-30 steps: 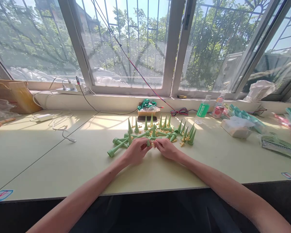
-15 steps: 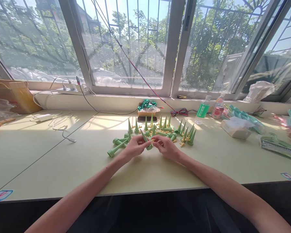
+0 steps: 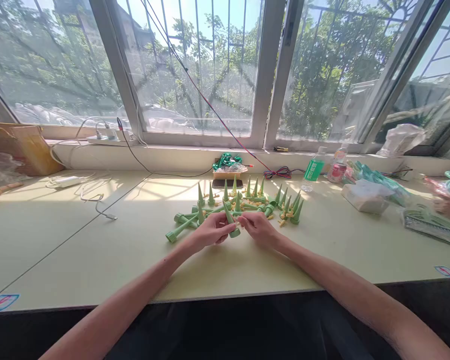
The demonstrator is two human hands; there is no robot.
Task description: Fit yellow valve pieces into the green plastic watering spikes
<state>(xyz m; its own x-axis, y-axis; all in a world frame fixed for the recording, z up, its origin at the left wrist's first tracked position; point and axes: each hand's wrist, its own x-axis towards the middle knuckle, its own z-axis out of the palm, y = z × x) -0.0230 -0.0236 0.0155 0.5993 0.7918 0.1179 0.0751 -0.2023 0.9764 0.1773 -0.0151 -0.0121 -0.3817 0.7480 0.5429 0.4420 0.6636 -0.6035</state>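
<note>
My left hand point(image 3: 213, 229) is closed round a green plastic watering spike point(image 3: 230, 220), its point tilted up and to the left and its wide capped end low toward me. Against the spike's right side, my right hand point(image 3: 258, 226) has thumb and fingertips pinched together on a small yellow valve, mostly hidden by the fingers. Beyond the hands, several green spikes point(image 3: 297, 212) stand upright on their caps. More lie on their sides, such as a long green spike point(image 3: 182, 229) left of my left hand. Small yellow valves point(image 3: 282, 223) are scattered among them.
Behind the spikes lie a dark phone point(image 3: 228, 183) and a small box point(image 3: 227, 175) with green cord. To the right stand a green-labelled bottle point(image 3: 314, 170), a can point(image 3: 336, 172), a white tissue pack point(image 3: 365, 195) and a bagged green item point(image 3: 431, 225). White cables point(image 3: 97, 197) lie left.
The spike in my left hand has come slightly lower and toward the right, showing more of its capped end. My right fingertips have shifted slightly right. At the far right, another person's hand has moved.
</note>
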